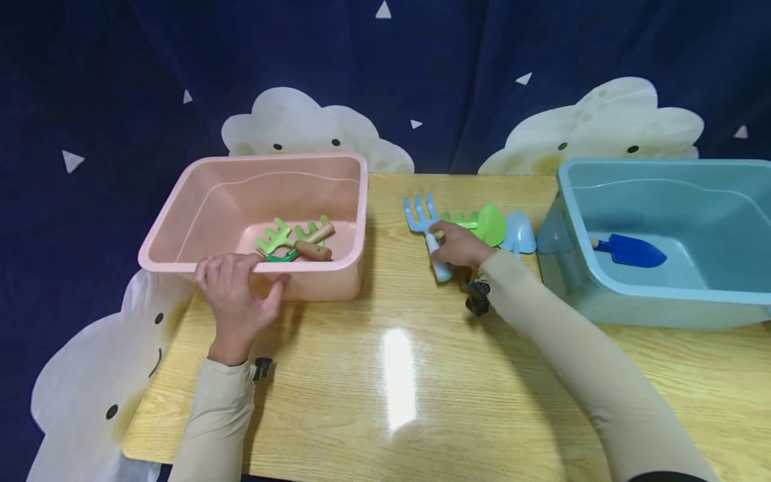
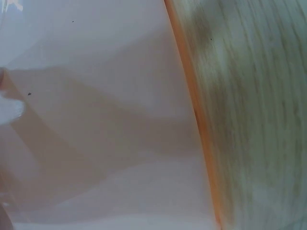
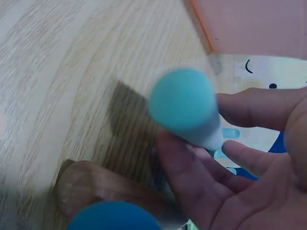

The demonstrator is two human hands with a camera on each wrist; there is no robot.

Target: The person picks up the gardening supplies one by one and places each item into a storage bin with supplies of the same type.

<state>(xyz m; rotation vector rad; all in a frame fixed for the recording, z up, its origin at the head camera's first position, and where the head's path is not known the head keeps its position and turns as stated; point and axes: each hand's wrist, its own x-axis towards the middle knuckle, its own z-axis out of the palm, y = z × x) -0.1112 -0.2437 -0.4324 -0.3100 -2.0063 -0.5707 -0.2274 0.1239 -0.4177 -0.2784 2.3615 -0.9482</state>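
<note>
My left hand [image 1: 237,294] grips the near rim of the pink bin [image 1: 313,284], fingers over the edge and thumb on the outer wall. Inside that bin lie a light green rake [image 1: 277,235] with a brown handle and other green tools, partly overlapping. My right hand [image 1: 460,246] holds a light blue garden fork [image 1: 423,217] by its pale handle, tines toward the back. In the right wrist view, the handle's turquoise end [image 3: 182,100] sits between thumb and fingers. Beside this hand lie a green shovel [image 1: 491,226] and a light blue shovel [image 1: 519,233], their handles partly hidden.
A blue bin [image 1: 650,311] stands at the right with a dark blue trowel [image 1: 635,251] inside. Wooden table [image 1: 337,388] extends between and in front of the bins. Behind hangs a dark blue curtain [image 1: 337,60] with cloud shapes.
</note>
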